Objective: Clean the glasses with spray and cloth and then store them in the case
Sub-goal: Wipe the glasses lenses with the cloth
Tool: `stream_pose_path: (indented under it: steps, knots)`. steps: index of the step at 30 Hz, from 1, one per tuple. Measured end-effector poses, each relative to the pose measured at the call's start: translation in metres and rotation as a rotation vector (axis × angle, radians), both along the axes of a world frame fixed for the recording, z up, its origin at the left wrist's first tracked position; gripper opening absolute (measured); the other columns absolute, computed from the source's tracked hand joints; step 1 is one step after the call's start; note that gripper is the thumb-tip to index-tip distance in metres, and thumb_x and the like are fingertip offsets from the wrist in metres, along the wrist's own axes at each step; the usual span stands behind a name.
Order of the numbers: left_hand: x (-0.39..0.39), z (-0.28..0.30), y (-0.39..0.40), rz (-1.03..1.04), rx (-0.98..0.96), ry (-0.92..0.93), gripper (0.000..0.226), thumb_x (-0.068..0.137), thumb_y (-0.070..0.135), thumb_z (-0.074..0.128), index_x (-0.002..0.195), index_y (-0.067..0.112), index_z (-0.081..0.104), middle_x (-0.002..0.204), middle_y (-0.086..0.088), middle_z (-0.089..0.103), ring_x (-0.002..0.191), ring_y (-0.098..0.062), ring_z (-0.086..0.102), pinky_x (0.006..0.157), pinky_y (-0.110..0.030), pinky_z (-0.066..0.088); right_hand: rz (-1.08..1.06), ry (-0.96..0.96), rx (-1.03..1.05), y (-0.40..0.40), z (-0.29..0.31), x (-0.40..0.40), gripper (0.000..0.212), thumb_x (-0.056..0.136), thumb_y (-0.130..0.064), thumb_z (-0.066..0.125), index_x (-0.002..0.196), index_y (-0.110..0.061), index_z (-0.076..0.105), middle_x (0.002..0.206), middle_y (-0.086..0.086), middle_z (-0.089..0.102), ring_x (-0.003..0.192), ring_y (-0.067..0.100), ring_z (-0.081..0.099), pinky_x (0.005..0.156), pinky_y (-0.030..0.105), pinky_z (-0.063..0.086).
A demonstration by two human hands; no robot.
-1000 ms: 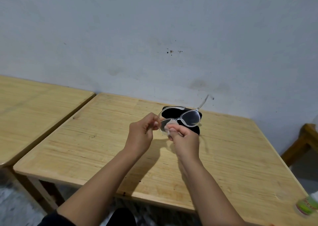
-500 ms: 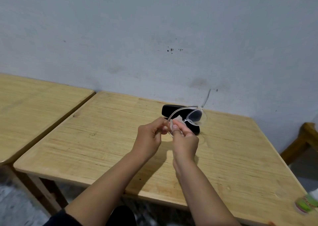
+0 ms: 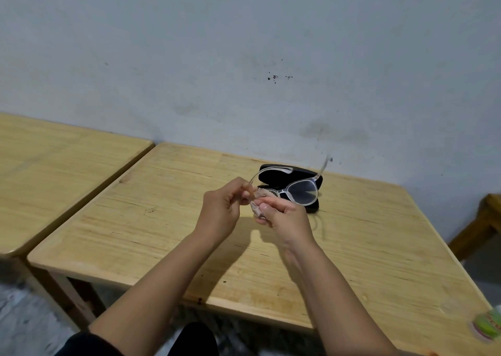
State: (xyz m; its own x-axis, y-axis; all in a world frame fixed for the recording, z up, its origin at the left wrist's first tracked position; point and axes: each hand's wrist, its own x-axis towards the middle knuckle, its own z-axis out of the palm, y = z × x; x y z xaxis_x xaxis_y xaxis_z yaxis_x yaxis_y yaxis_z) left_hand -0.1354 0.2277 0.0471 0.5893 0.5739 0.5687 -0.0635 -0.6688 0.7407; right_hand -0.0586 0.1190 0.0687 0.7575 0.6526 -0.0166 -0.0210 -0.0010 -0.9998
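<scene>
A second wooden table [image 3: 54, 171] stands at far left, just beside the work table [image 3: 168, 220], both against a grey wall [image 3: 244, 44]. Left hand [image 3: 221, 212] is raised above the work table, fingers curled, pinching the clear-framed glasses [image 3: 299, 191] at the corner where the near temple joins the frame. Right hand [image 3: 287, 218], touching the left, has thumb and fingers closed on a small crumpled cloth [image 3: 257, 210], pressed over the left lens; that lens is hidden. The other lens is exposed, both temples unfolded. Black case [image 3: 306, 172] lies on the table directly behind the glasses; whether open or closed cannot be told. A green, blurred object [image 3: 488, 328], possibly the spray, sits at the table's near right corner
</scene>
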Motion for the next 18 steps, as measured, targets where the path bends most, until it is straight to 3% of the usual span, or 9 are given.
stream_pose_path:
  steps: [3, 5, 8, 11, 15, 18]
  knots:
    - [-0.003, -0.003, 0.006, 0.007, -0.017, -0.013, 0.037, 0.082, -0.016, 0.043, 0.081, 0.017, 0.059, 0.084, 0.008, 0.069, 0.087, -0.006, 0.068, 0.076, -0.026, 0.057, 0.021, -0.047, -0.037, -0.002, 0.004, 0.001, 0.032, 0.086, 0.002, 0.057, 0.070, -0.020, 0.071, 0.069, -0.005, 0.069, 0.063, 0.009, 0.062, 0.064, 0.019, 0.052]
    - [-0.003, -0.002, 0.007, 0.014, -0.029, -0.023, 0.033, 0.082, -0.018, 0.042, 0.082, 0.011, 0.060, 0.082, 0.008, 0.068, 0.090, -0.004, 0.067, 0.077, -0.027, 0.057, -0.026, -0.102, -0.081, -0.003, 0.004, 0.002, 0.032, 0.086, -0.002, 0.059, 0.067, -0.025, 0.072, 0.072, -0.006, 0.070, 0.068, 0.009, 0.063, 0.072, 0.026, 0.054]
    - [-0.006, -0.001, 0.005, 0.026, -0.034, -0.037, 0.036, 0.082, -0.019, 0.041, 0.079, 0.012, 0.059, 0.083, 0.001, 0.068, 0.095, -0.001, 0.066, 0.078, -0.024, 0.057, -0.146, -0.137, -0.096, -0.003, 0.000, 0.001, 0.026, 0.086, -0.008, 0.060, 0.072, -0.026, 0.072, 0.077, -0.005, 0.071, 0.073, 0.010, 0.065, 0.068, 0.023, 0.051]
    - [-0.012, -0.002, 0.012, 0.059, -0.054, -0.062, 0.039, 0.082, -0.020, 0.041, 0.078, 0.014, 0.059, 0.083, -0.005, 0.070, 0.097, 0.000, 0.065, 0.079, -0.020, 0.055, -0.262, -0.019, 0.000, -0.003, -0.004, -0.003, 0.025, 0.087, -0.007, 0.059, 0.076, -0.026, 0.072, 0.085, 0.000, 0.073, 0.081, 0.012, 0.069, 0.072, 0.024, 0.054]
    - [-0.031, -0.002, 0.025, 0.144, -0.033, -0.054, 0.037, 0.081, -0.018, 0.048, 0.081, 0.015, 0.065, 0.091, -0.001, 0.072, 0.089, 0.001, 0.066, 0.077, -0.014, 0.052, -0.270, 0.144, 0.101, -0.005, -0.005, -0.007, 0.025, 0.088, -0.002, 0.057, 0.077, -0.019, 0.070, 0.083, 0.001, 0.072, 0.072, 0.004, 0.069, 0.066, 0.011, 0.053]
    - [-0.056, 0.001, 0.035, 0.213, 0.006, -0.039, 0.032, 0.080, -0.017, 0.051, 0.083, 0.010, 0.068, 0.100, 0.001, 0.069, 0.093, 0.010, 0.062, 0.079, -0.004, 0.045, -0.252, 0.234, 0.094, -0.006, -0.007, -0.010, 0.021, 0.089, -0.001, 0.056, 0.080, -0.015, 0.070, 0.086, 0.002, 0.072, 0.077, 0.007, 0.069, 0.072, 0.015, 0.054]
